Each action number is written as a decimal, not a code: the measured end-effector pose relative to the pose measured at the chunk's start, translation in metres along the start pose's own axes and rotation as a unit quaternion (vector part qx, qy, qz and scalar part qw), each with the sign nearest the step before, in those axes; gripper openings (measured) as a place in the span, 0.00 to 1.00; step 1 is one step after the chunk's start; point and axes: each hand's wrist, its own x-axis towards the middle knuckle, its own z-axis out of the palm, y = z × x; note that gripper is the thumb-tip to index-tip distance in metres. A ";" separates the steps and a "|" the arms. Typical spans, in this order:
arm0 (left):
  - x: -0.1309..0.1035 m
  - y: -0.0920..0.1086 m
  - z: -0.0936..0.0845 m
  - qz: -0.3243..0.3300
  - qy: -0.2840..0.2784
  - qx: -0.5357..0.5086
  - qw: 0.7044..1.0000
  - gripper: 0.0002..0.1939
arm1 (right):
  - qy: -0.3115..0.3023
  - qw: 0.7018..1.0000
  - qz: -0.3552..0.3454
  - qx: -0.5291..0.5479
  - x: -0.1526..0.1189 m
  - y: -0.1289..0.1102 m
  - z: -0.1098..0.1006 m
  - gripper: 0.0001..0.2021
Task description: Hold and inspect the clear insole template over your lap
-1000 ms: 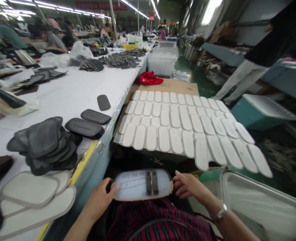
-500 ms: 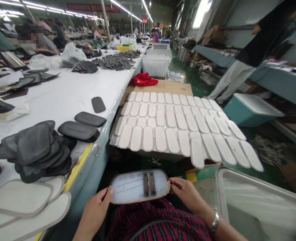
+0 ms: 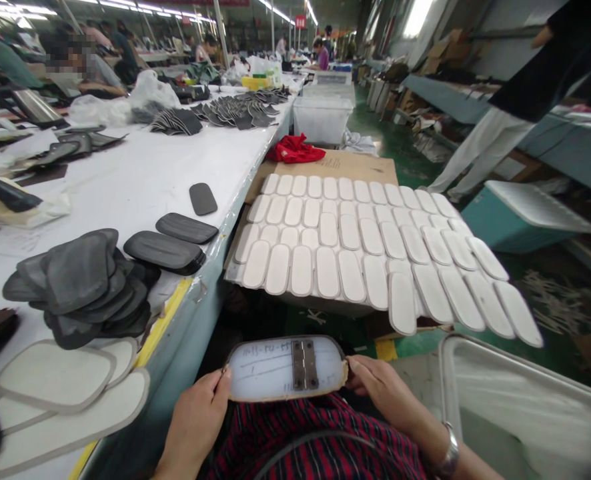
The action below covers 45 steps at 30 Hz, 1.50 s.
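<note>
Between my hands, above my lap, is an oval translucent plastic plate [image 3: 270, 367] with a dark metal hinge [image 3: 304, 365] fixed on it and handwritten marks. A dark rim, brownish in places, runs around its edge. My left hand [image 3: 200, 407] pinches the left end between thumb and fingers. At the opposite end, the fingers of my right hand [image 3: 375, 383] are closed on the rim. To the left on the table lie a pile of dark grey oval pieces [image 3: 80, 273] and several white oval pieces with grey borders [image 3: 55, 377].
Rows of white oval pieces [image 3: 350, 273] cover a board right of the table [image 3: 140, 177]. A clear plastic bin [image 3: 445, 380] stands at my right. Beyond are a red cloth [image 3: 298, 148], a teal box [image 3: 520, 217] and a standing person [image 3: 535, 100].
The view has shifted slightly, so the surroundings sit a little further right. Both hands still hold the plate, which has moved slightly right in the picture.
</note>
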 end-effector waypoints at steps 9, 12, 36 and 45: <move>0.006 -0.008 0.002 0.018 0.012 -0.016 1.000 0.23 | 0.135 0.937 0.052 -0.318 0.004 -0.024 0.015 0.13; 0.006 -0.009 0.003 0.020 0.022 -0.030 0.999 0.22 | 0.139 0.934 0.061 -0.323 0.007 -0.026 0.017 0.13; -0.009 -0.008 0.004 0.027 0.089 -0.060 0.994 0.22 | 0.107 0.940 0.076 -0.314 0.012 -0.026 0.014 0.17; -0.010 -0.007 0.006 0.045 0.100 -0.061 0.992 0.24 | 0.144 0.940 0.052 -0.304 0.010 -0.028 0.013 0.15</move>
